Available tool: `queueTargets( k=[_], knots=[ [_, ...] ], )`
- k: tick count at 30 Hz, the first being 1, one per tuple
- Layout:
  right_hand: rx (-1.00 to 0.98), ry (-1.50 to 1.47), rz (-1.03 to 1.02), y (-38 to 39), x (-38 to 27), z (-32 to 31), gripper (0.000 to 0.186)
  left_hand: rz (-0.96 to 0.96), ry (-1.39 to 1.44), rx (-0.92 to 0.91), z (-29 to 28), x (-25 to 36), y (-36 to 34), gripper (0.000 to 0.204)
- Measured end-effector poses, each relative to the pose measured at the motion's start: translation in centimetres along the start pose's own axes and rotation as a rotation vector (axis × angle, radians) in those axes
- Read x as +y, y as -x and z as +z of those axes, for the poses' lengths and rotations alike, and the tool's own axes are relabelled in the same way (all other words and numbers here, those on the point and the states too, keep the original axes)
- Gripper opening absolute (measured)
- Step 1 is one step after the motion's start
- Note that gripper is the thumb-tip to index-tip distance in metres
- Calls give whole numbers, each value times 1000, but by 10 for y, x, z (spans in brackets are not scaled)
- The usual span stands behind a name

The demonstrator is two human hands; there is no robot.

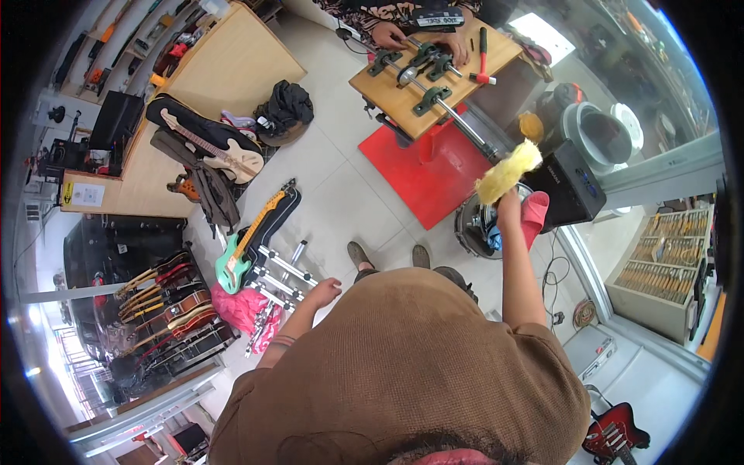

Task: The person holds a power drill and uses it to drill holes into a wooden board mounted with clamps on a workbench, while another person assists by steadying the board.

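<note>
To handle the yellow fluffy duster [508,172] well, we judge it best to keep a firm but supple wrist and let the soft fibres do the touching — light strokes rather than pressure. The steel shaft [466,126] ends just beyond the duster's head, so we should mind that the fibres do not snag there; whether they touch it, we cannot tell.

Our right hand [508,208] is closed around the duster's near end, and the fluffy head reaches forward from it, slanting left to right. The handle itself is hidden in the grip. Below and left of this hand is the drum [467,225], with a blue cloth [494,237] at its side; a pink slipper [534,217] lies just to the right.

Our left hand [324,292] hangs well apart from the duster — fingers loosely curled, nothing visible in it. Whether its fingertips meet the palm, we cannot tell. Silver tubes [287,264] stand near, to its left.
</note>
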State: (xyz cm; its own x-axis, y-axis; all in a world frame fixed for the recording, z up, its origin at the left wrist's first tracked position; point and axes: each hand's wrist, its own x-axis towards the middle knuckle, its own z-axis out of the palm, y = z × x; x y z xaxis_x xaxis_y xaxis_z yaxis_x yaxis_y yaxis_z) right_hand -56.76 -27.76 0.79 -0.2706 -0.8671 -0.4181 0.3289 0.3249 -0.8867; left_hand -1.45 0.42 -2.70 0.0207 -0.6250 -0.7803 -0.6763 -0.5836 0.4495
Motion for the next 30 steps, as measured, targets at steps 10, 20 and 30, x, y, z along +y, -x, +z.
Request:
queueTargets(
  k=[10, 20, 30],
  knots=[
    [-47, 464, -81, 70, -31, 15, 27, -233, -39, -36, 15, -64, 8, 47],
    [151, 798, -646, 113, -37, 31, 13, -74, -42, -98, -6, -36, -27, 47],
    [116, 452, -812, 87, -83, 25, 54, -27, -85, -110, -28, -19, -37, 47]
  ],
)
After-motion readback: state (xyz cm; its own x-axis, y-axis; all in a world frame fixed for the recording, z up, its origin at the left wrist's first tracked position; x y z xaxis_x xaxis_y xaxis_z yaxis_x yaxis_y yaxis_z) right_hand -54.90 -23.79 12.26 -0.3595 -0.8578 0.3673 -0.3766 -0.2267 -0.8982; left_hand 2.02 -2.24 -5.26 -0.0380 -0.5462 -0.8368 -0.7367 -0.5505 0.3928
